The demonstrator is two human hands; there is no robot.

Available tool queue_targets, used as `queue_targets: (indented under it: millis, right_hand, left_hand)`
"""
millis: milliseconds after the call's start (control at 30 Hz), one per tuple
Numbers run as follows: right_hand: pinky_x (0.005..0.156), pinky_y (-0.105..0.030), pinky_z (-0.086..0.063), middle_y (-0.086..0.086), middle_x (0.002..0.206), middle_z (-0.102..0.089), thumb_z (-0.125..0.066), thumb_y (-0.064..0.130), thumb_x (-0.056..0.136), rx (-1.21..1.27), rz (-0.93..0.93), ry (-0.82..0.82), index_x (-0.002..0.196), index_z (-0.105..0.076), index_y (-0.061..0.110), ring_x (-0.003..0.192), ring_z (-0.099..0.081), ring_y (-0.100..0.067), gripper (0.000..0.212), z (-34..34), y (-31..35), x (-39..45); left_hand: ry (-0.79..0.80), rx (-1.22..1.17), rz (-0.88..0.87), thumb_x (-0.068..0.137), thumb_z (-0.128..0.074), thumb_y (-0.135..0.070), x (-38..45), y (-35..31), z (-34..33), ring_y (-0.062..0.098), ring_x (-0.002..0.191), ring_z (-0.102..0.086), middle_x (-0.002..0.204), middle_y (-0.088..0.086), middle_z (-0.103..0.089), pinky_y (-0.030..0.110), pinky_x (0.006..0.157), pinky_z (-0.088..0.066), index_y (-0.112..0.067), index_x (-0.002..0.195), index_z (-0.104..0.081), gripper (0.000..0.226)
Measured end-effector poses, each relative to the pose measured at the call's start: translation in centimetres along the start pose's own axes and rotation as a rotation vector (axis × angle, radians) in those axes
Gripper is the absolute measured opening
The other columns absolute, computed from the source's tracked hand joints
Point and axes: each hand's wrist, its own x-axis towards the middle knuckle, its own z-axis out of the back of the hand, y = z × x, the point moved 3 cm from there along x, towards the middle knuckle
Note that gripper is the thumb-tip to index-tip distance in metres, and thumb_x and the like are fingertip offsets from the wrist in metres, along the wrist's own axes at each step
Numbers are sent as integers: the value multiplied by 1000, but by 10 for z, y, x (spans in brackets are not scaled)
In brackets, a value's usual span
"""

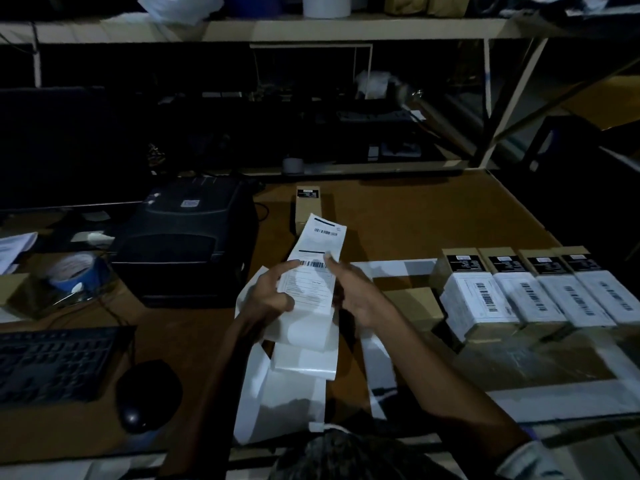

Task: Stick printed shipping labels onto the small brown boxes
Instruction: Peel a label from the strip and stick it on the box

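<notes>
Mid-frame, above the bench [415, 216]: label strip [311, 285] pinched in the left hand [273, 296], thumb across the printed face. Right hand [356, 292] at the strip's right edge, fingers stretched, tip at the barcode; whether pinching or only touching, cannot tell. Long axis of the strip pointing toward the top of the frame, straight at the lone bare brown box [308, 209] just beyond its tip. Two printed labels visible on the strip. At right, four labelled boxes [533, 292] in a row, nearer the right hand. Likely next: peeling one label for the bare box.
</notes>
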Motion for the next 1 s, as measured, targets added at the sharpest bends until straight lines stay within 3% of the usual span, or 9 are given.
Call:
queue_targets:
  millis: [67,167,267,400,567,733,833,933,1000]
  right_hand:
    - [97,-47,-54,-6,112,-76,-63,53,93,49,26,-50,124,-67,17,109,-70,-30,48,2,15,14]
    - [87,-42,-57,-9,122,-70,-62,14,98,45,187,-62,134,-57,14,118,-65,-34,36,2,48,28]
    - [94,-45,-57,-3,132,-66,-54,-8,95,8,367,19,134,-51,27,121,-63,-26,53,-8,76,26]
    - [90,-38,-58,-2,136,-64,-58,3,98,-79,336,1,142,-46,25,121,-63,-20,51,-16,64,28]
    - [89,-41,-55,1,117,-55,-56,26,103,-109,-23,-98,152,-30,10,103,-58,-19,58,-14,23,19]
    - [89,-38,-53,-7,123,-62,-66,23,98,-116,-60,-72,146,-39,11,105,-61,-24,56,-14,-7,15]
    - [85,-39,-53,-17,118,-71,-74,26,91,-170,-132,-34,117,-69,8,101,-66,-29,32,-13,-27,11]
    - [55,-28,-51,-15,110,-75,-74,17,90,-110,-108,-25,111,-73,14,92,-69,-30,21,-12,-44,4]
    - [66,-33,-58,-12,105,-76,-70,5,91,-22,-32,-58,113,-72,9,95,-72,-30,22,-11,-52,3]
  left_hand:
    - [11,21,10,56,-65,-13,-4,1,-1,20,121,-54,127,-14,-59,43,97,-55,-52,122,-60,77]
    - [16,-4,-47,56,-66,-13,-12,-7,0,23,126,-52,131,-12,-58,42,98,-54,-47,129,-58,82]
    - [46,-113,-157,57,-60,-3,-17,-19,-1,17,124,-58,131,-5,-63,37,94,-56,-28,144,-49,91]
    - [28,-87,-195,60,-63,-4,-19,-19,2,15,124,-58,130,-9,-64,38,94,-55,-48,137,-47,91]
    - [-203,-72,-106,73,-60,20,-18,-8,-1,-9,98,-62,104,-19,-64,9,70,-52,-47,114,-50,79]
    - [-328,-79,-73,76,-60,21,-8,15,-4,16,112,-60,113,-10,-64,33,95,-54,-42,117,-57,75]
    - [-389,-76,-120,78,-66,17,-6,19,-3,14,116,-57,120,-12,-62,37,98,-53,-33,121,-60,66]
    - [-407,-56,-130,79,-68,13,2,32,2,14,121,-57,131,-5,-60,43,97,-56,-23,124,-64,58]
    - [-423,60,-260,78,-71,8,4,33,6,18,119,-61,129,-2,-63,48,92,-57,-26,113,-69,50]
